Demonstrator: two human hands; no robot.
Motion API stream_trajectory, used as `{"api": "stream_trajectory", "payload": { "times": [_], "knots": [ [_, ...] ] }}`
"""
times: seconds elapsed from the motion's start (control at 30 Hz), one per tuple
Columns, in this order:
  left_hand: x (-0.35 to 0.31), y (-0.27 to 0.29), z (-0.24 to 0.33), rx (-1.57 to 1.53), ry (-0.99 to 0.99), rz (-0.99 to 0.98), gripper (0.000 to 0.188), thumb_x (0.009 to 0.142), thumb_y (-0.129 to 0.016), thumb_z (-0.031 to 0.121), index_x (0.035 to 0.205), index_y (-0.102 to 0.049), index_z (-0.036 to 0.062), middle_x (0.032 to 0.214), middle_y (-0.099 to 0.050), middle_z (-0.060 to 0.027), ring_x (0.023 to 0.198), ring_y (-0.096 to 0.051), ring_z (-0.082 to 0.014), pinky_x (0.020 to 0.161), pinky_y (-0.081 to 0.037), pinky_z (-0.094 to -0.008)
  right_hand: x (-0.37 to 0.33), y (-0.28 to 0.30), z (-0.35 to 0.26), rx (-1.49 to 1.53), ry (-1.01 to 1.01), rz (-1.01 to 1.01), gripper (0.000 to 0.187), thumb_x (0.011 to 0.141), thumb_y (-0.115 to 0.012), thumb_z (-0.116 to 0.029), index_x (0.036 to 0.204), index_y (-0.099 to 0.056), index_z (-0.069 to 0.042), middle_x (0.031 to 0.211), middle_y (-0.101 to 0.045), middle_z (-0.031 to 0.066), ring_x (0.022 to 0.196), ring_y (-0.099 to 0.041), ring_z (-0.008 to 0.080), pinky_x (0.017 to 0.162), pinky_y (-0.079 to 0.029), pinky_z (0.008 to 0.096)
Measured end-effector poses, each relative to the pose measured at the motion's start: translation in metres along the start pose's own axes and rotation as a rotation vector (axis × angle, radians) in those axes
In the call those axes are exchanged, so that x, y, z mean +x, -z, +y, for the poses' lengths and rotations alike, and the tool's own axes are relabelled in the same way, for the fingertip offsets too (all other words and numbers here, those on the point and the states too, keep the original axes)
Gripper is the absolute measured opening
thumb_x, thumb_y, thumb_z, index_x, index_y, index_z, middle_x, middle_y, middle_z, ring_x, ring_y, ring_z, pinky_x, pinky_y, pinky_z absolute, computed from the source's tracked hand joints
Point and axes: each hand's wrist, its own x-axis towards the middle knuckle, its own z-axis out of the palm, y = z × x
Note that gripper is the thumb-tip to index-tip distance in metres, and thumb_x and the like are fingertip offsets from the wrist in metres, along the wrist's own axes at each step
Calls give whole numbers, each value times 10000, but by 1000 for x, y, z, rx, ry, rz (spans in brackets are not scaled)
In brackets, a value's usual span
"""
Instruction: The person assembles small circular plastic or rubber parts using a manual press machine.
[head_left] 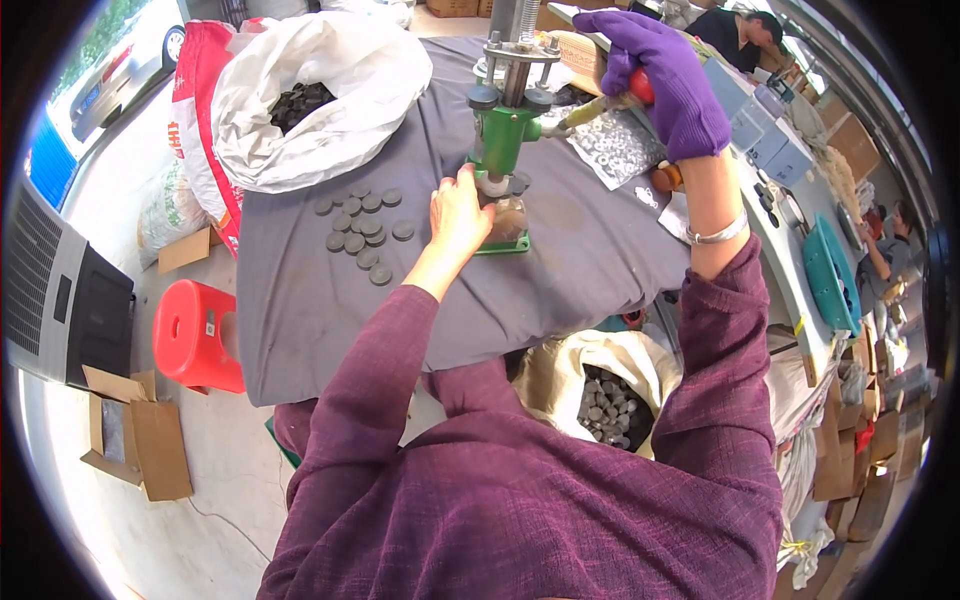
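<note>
- A grey appliance (55, 290) and an opened cardboard box (135, 440) sit on the floor at far left, with a red plastic stool (195, 340) tucked just beside the table (300, 320), near enough to sit on
- A white sack (320, 100) lies open on the grey table cover, its mouth turned toward the worker so the dark discs inside are within reach
- A loose cluster of dark round discs (360, 230) is spread flat on the cover, just left of the press, close for quick pick-up
- The left hand (460, 215), bare, pinches with its fingertips at the base of the green hand press (505, 140), apparently steadying a piece under the ram; the piece itself is hidden
- The right hand (670, 80), in a purple glove, is closed around the red knob of the press lever (640, 88)
- A second sack of discs (610, 400) stands open below the table edge, by the worker's lap
</note>
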Motion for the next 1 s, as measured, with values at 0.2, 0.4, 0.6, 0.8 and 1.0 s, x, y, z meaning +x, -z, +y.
{"api": "stream_trajectory", "payload": {
  "times": [0.2,0.4,0.6,0.8,1.0],
  "knots": [
    [2,-11,3,-122,49,68,730,664,-777,148,1285,-424,0,984,-674,-141,968,-606,-353,856,-476,-444,-35,-16,-2,56,-67,74,290,919,-523,-126,1135,-629,38,673,-514,-1,554,-470,73,553,-412,216],
    [-6,6,5,-350,138,37,707,674,-751,129,1292,-428,11,1018,-673,-149,974,-614,-327,847,-490,-420,-149,-56,56,-37,-278,215,195,857,-660,-108,1022,-699,-12,791,-637,10,583,-548,68,522,-444,219],
    [-12,43,-48,325,-64,89,308,715,-658,171,991,-661,32,924,-656,-133,948,-584,-318,832,-460,-445,-151,-61,70,-62,-28,203,224,849,-625,30,1061,-686,-9,814,-652,8,644,-545,52,559,-448,212],
    [-37,54,-76,705,-139,-194,130,739,-665,192,780,-668,68,835,-651,-71,974,-541,-255,791,-386,-423,-97,-39,12,-2,-213,102,221,904,-585,-135,1070,-687,-31,665,-572,-2,522,-479,32,470,-355,186],
    [-33,44,-74,552,-179,-80,150,712,-679,174,809,-653,62,871,-647,-84,939,-561,-251,797,-388,-418,-10,6,2,-236,83,-69,283,894,-506,-107,1123,-653,-31,654,-568,21,520,-521,70,527,-441,224]
  ]
}}
